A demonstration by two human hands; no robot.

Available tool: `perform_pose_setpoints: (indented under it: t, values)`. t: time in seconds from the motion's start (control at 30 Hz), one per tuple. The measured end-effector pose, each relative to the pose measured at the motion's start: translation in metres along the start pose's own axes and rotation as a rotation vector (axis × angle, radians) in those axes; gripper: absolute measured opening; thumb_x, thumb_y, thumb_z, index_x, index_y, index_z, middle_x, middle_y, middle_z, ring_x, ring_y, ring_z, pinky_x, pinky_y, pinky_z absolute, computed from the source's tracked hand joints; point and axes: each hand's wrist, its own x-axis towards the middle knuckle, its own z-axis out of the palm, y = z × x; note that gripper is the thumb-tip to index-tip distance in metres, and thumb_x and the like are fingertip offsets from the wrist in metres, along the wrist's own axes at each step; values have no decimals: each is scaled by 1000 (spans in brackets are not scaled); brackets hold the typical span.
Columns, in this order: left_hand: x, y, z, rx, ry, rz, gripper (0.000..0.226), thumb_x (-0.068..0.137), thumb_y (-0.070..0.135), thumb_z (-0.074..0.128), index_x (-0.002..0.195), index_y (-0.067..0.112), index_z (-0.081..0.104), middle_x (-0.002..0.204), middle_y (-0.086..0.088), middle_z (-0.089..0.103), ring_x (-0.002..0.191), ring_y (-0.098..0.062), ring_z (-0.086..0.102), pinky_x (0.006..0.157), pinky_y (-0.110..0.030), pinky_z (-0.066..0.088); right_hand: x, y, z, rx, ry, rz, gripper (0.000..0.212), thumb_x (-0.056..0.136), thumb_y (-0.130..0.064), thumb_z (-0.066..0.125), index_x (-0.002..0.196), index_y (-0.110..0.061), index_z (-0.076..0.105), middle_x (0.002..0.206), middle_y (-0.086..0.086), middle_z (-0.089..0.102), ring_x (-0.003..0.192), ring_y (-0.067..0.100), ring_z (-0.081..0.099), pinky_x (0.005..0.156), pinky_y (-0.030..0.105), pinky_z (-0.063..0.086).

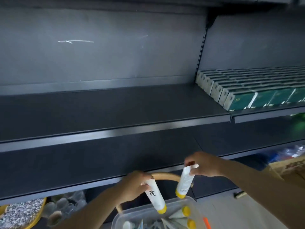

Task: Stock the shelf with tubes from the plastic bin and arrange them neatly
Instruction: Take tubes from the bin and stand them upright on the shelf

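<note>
My left hand (134, 184) grips the crimped end of a white tube with a yellow cap (156, 198), cap pointing down. My right hand (203, 163) pinches the top of a second white tube with a yellow cap (184, 183), which hangs cap down. Both tubes are held just above the clear plastic bin (130, 215) at the bottom of the view. Several more yellow-capped tubes (185, 212) lie inside the bin. Above the hands run two dark shelves, the lower shelf (82, 162) and the upper shelf (99, 109), both bare on the left and middle.
Rows of green and white boxes (257, 90) fill the right part of the upper shelf. A curved wooden handle (166, 176) arches behind the tubes. Clear jars (66, 204) and a speckled yellow-rimmed item (21, 212) sit under the lower shelf. A cardboard box (287, 169) stands at right.
</note>
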Motion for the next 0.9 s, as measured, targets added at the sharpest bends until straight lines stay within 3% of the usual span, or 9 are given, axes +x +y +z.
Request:
perform_pose_setpoints:
  t: [0.13,0.33,0.43,0.5,0.6,0.7,0.9]
  values:
    - [8,21,-75,-23,108,8,8,89,22,57,87,16,62,74,16,56,73,-3,55,64,-15,38,-4,-19,-77,53,192,-55,14,81,-17,66,95,-13,66,89,-2,64,82,12,59,72,26,45]
    - [46,41,-186,-36,297,-14,4,87,15,61,90,17,63,84,6,61,78,-14,58,66,-20,43,12,-31,-180,181,456,-65,14,83,-8,68,96,-5,67,89,10,67,74,17,62,70,32,53]
    - [78,43,-233,30,385,-28,9,88,13,59,97,11,63,89,2,61,81,-17,56,61,-14,38,41,-27,-224,215,548,-46,15,83,-6,68,97,-3,67,86,11,68,70,18,62,66,30,53]
    - [103,40,-258,52,433,-62,12,89,12,57,99,7,62,95,-5,64,83,-19,54,60,-22,38,64,-23,-250,207,578,-32,12,83,-5,68,94,-2,65,85,11,66,68,17,61,63,28,50]
    - [144,31,-283,67,476,-135,13,90,10,55,100,5,60,103,-10,63,85,-23,53,70,-26,37,102,-14,-280,227,610,-32,7,82,-2,67,88,-3,63,85,12,63,69,19,59,62,28,50]
    - [184,17,-298,82,489,-196,17,90,9,54,106,6,58,108,-12,62,94,-29,57,72,-28,40,143,-4,-300,187,657,-20,15,81,-4,68,95,1,65,88,10,62,76,20,57,66,28,46]
    - [240,-14,-310,130,524,-267,24,92,7,50,115,5,54,116,-16,61,101,-34,58,78,-36,48,213,21,-312,185,672,-37,19,79,-7,70,97,-3,66,90,5,60,81,18,56,57,21,39]
